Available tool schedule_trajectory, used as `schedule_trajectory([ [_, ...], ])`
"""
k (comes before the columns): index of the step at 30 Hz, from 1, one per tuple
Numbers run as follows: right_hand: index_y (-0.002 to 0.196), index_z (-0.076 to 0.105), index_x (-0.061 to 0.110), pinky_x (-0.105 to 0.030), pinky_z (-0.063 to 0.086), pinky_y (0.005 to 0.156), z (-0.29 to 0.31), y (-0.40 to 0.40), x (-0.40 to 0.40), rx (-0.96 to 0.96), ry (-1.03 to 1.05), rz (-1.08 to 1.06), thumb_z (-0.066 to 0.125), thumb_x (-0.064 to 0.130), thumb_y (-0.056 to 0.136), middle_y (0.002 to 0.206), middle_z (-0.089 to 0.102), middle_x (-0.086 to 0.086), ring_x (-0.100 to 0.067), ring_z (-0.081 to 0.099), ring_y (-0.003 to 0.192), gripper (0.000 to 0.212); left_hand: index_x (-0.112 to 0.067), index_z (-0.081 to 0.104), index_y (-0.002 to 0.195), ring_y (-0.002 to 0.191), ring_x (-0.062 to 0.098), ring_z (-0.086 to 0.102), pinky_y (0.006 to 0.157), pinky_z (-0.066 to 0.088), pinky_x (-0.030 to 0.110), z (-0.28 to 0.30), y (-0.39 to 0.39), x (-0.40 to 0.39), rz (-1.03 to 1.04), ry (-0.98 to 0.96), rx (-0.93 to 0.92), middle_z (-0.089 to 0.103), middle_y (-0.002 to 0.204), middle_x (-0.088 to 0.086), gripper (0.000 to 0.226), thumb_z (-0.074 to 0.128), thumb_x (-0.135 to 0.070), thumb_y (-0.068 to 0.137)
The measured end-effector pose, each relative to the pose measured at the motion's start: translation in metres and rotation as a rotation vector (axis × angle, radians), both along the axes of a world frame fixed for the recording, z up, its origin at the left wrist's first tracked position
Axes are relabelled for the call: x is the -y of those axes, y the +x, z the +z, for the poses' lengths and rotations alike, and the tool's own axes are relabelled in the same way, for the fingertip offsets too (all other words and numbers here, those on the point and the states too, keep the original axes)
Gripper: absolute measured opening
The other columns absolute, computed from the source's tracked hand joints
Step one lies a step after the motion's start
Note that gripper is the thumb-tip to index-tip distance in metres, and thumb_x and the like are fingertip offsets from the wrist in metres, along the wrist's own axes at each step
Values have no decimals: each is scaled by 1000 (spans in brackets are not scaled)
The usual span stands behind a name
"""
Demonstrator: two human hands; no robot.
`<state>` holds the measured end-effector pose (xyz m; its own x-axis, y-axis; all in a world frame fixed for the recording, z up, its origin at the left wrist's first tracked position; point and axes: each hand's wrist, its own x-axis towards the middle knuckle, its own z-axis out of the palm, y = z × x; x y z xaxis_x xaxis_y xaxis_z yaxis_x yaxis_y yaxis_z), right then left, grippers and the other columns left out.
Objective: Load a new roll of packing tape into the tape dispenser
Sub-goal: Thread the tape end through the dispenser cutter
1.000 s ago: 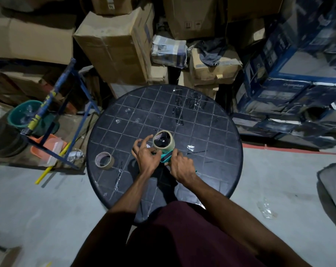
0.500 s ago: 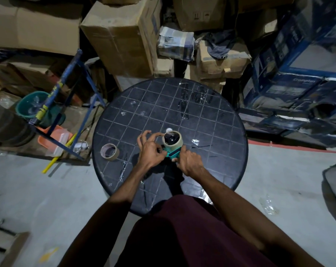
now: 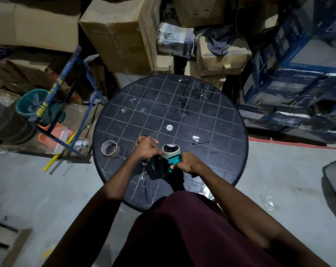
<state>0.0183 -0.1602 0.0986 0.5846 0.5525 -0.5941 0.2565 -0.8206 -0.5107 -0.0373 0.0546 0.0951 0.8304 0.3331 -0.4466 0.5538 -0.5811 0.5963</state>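
Round black grid-patterned plastic table (image 3: 211, 120) up front. Teal plastic tape dispenser (image 3: 173, 160) gripped near its close edge by right hand (image 3: 190, 163), with tan packing tape roll (image 3: 171, 150) sitting in it. Left hand (image 3: 146, 148) curled, pinching at roll's edge (pretty dim there). Spare brown cardboard tape core (image 3: 109, 148) off left.

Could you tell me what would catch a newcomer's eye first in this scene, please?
First, the two hands at the near edge of the round black table: the right hand grips the teal tape dispenser carrying a tape roll, while the left hand pinches at the roll's side. Next, a second tape roll lies flat on the table to the left, and stacked cardboard boxes crowd behind.
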Motion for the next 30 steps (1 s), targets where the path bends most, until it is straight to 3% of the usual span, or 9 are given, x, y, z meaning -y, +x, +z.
schedule_trajectory([
  [3, 103, 64, 13, -27, 47, 58, 3, -3, -1, 152, -95, -5, 68, 50, 83, 89, 69, -3, -18, 63, 69, 42, -19, 79, 72, 121, 10, 37, 98, 19, 23, 3, 3, 6, 33, -13, 17, 64, 105, -19, 17, 90, -31, 66],
  [6, 99, 59, 13, -31, 56, 62, 7, -3, -2, 248, -155, -32, 61, 47, 85, 92, 69, -6, -20, 61, 65, 37, -15, 80, 74, 121, 10, 39, 94, 21, 21, 8, 8, 12, 82, -10, 67, 64, 106, -17, 18, 91, -27, 65],
  [11, 115, 57, 11, -33, 45, 71, 8, -4, -4, 333, -174, -51, 58, 55, 86, 105, 65, -10, -29, 64, 92, 52, -16, 78, 71, 118, 9, 34, 95, 19, 28, 12, 12, 14, 41, 73, 126, 61, 113, -18, 23, 91, -33, 62],
  [14, 119, 56, 10, -34, 42, 71, 9, -1, -6, 357, -148, -51, 58, 54, 89, 110, 65, -11, -29, 64, 98, 54, -17, 76, 64, 119, 11, 32, 98, 20, 30, 13, 16, 16, -21, 151, 157, 55, 116, -23, 23, 90, -34, 59],
  [18, 118, 56, 11, -33, 42, 70, 10, 3, -8, 361, -124, -50, 58, 56, 89, 108, 65, -10, -27, 63, 95, 53, -19, 72, 57, 118, 13, 31, 102, 25, 34, 19, 16, 17, -113, 227, 224, 48, 121, -23, 20, 88, -30, 56],
  [22, 118, 55, 10, -34, 41, 69, 13, 5, -10, 376, -120, -37, 58, 54, 91, 101, 63, -7, -21, 53, 83, 52, -36, 55, 59, 123, 15, 30, 105, 33, 36, 20, 12, 18, -112, 236, 283, 46, 127, -14, 30, 83, -28, 53],
  [25, 114, 56, 12, -34, 42, 70, 10, 11, -11, 343, -130, -84, 61, 54, 88, 93, 57, -3, -20, 51, 80, 49, -27, 53, 52, 124, 12, 26, 102, 32, 32, 30, 3, 24, -91, 245, 385, 46, 130, -13, 29, 80, -17, 56],
  [30, 102, 65, 19, -32, 48, 69, 1, 23, -10, 138, -62, -167, 60, 57, 77, 94, 70, -4, -22, 61, 79, 45, -17, 59, 46, 123, 16, 29, 100, 26, 29, 34, -12, 25, -128, 284, 438, 48, 127, -12, 22, 79, -15, 54],
])
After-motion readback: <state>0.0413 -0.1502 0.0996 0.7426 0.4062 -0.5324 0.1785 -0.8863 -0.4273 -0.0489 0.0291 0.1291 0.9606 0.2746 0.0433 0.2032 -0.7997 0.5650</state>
